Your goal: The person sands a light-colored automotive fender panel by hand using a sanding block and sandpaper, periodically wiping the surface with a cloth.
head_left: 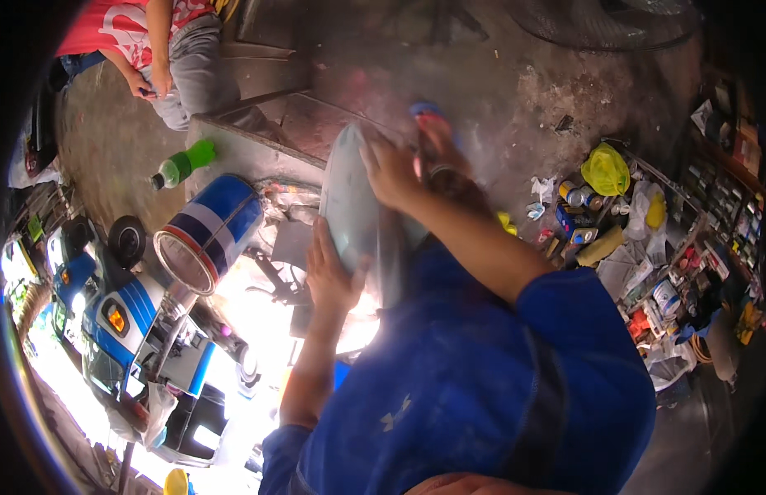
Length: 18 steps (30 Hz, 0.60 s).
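A smooth grey curved panel (350, 202) stands tilted in front of my body, long and narrowing toward its far end. My left hand (332, 268) grips its near left side, the thumb across the face and the fingers along the edge. Flat on the far right part of the panel lies my right hand (391, 173), its fingers stretched out; whatever may be under the palm is hidden. Beyond my right wrist, a blurred blue-and-red shape (428, 111) looks like a sandalled foot.
A tilted blue-and-white bucket (214, 231) and a green bottle (185, 163) are to the left. Another person (164, 62) sits at the far left. A blue-and-white vehicle (123, 318) stands near left. Cans, bags and a yellow-green bag (606, 171) clutter the right.
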{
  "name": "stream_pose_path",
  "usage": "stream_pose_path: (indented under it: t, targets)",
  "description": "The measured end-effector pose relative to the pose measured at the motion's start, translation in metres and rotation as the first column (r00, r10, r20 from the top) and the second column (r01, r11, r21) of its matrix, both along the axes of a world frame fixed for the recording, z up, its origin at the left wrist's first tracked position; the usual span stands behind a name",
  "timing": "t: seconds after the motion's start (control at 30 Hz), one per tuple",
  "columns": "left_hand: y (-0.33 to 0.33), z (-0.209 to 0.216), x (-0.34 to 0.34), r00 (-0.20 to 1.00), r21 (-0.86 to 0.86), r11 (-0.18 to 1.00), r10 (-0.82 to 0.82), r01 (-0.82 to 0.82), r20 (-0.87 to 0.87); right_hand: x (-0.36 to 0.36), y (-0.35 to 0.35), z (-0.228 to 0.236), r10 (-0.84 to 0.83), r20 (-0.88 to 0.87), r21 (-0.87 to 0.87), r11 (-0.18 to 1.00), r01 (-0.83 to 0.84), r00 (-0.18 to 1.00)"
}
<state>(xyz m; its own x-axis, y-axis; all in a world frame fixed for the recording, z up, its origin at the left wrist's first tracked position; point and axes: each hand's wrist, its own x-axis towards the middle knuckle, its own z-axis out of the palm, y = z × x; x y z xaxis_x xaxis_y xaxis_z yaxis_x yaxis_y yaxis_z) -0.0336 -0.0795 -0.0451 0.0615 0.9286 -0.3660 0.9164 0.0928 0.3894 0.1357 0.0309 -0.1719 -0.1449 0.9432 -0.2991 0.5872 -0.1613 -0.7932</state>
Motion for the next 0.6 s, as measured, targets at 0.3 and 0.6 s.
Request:
stream_pose_path:
  t: [0.3,0.6]
  targets:
    - [0.007,0.003,0.007,0.999,-0.035,0.999,0.016,-0.015,0.037,0.007,0.027,0.002,-0.039,-0.155,-0.323,0.946,-0.014,0.987]
    - [0.005,0.002,0.007,1.000,0.026,1.000,0.000,0.000,0.028,0.007,0.018,-0.016,-0.088,-0.204,-0.262,0.964,0.032,0.975]
